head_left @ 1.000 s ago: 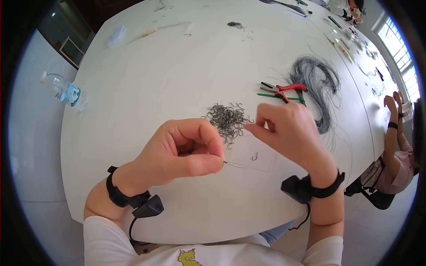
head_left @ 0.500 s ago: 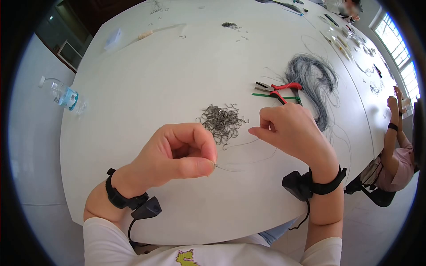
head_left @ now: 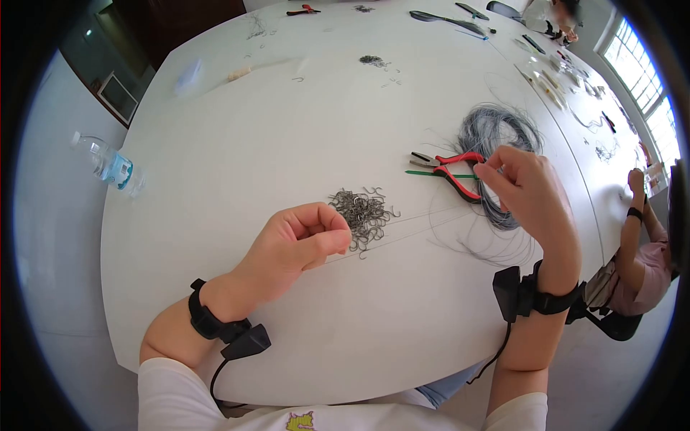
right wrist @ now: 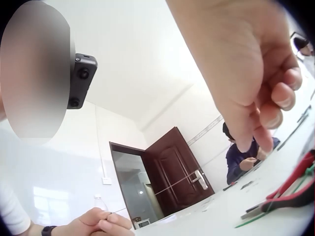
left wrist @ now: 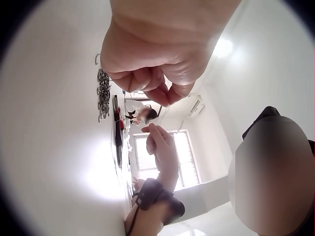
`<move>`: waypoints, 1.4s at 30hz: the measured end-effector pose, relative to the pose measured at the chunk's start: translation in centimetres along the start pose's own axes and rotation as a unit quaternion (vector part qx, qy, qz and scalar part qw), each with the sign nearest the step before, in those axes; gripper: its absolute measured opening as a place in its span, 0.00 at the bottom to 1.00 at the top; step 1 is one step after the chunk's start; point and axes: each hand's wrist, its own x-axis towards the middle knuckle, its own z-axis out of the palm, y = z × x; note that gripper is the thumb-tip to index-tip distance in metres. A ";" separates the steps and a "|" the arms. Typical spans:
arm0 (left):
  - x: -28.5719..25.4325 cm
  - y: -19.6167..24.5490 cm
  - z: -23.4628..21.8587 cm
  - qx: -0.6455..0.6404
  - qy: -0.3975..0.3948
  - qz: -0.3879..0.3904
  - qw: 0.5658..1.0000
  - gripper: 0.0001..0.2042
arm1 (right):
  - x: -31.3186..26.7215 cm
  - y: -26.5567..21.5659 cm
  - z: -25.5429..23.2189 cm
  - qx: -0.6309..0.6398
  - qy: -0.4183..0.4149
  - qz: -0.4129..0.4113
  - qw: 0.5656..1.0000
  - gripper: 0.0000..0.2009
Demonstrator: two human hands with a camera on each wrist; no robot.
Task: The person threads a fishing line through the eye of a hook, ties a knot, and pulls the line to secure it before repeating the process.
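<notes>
In the head view my left hand (head_left: 284,248) is at the near left of a pile of small metal hooks (head_left: 361,214), its thumb and forefinger pinched together. A tiny dark thing shows at those fingertips in the right wrist view. My right hand (head_left: 535,194), farther right, is raised over a bundle of grey line (head_left: 528,133), thumb and forefinger pinching the end of a thin line, hard to make out. Faint straight lines run between the two hands. Red-handled pliers (head_left: 468,190) and a green tie (head_left: 420,172) lie left of the bundle.
A water bottle (head_left: 115,169) lies at the left. Farther back are a wooden-handled tool (head_left: 239,73), a small hook pile (head_left: 370,60), and black tools (head_left: 435,17). Another person (head_left: 650,269) sits at the right; one more is at the far right corner.
My right hand has moved right and away from my left hand, now beside the pliers. The head view has tilted up. A single hook seen apart from the pile one second ago no longer shows.
</notes>
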 end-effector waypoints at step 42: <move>-0.1 -2.0 0.3 0.221 0.041 0.082 0.971 0.03 | -2.3 -4.4 5.4 0.207 -0.119 -0.311 0.920 0.04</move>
